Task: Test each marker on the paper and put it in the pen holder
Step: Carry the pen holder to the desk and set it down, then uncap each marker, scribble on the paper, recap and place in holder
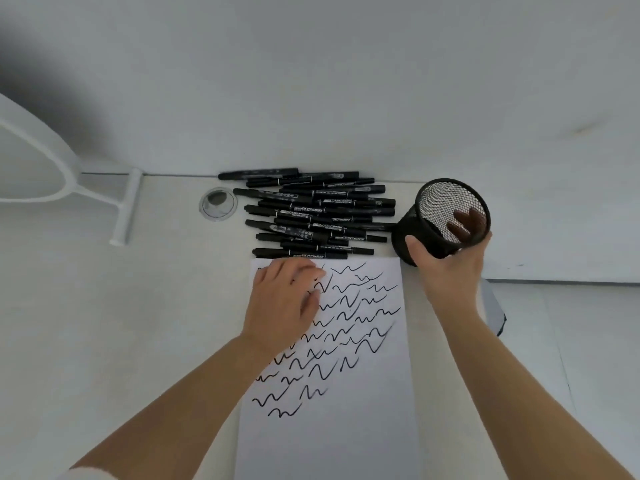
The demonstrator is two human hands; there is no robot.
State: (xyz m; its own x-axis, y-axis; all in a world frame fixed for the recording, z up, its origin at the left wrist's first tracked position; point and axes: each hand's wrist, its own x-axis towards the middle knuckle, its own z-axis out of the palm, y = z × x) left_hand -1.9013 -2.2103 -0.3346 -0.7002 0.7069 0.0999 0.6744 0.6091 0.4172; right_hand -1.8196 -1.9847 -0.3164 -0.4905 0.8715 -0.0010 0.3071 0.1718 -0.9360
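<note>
On a pale, off-white worktop set against a plain white wall, with a round cable port near the back edge and a white tubular frame at far left. Just beyond the paper's far edge, a heap of black markers, long axes running left to right, roughly parallel to the wall, stacked in loose overlapping rows; which end is the tip, hard to tell. White paper lying lengthwise away from the viewer, its upper part covered in rows of black wavy test strokes, its lower part blank. Left hand resting palm down on the paper's top left corner, fingers loosely spread and holding nothing, fingertips close to the nearest marker. Right hand wrapped around a black mesh pen holder, thumb on the near side, fingers visible through the mesh on the far side. Holder tilted, mouth turned toward the camera, apparently empty, just right of the marker heap and beside the paper's top right corner.
</note>
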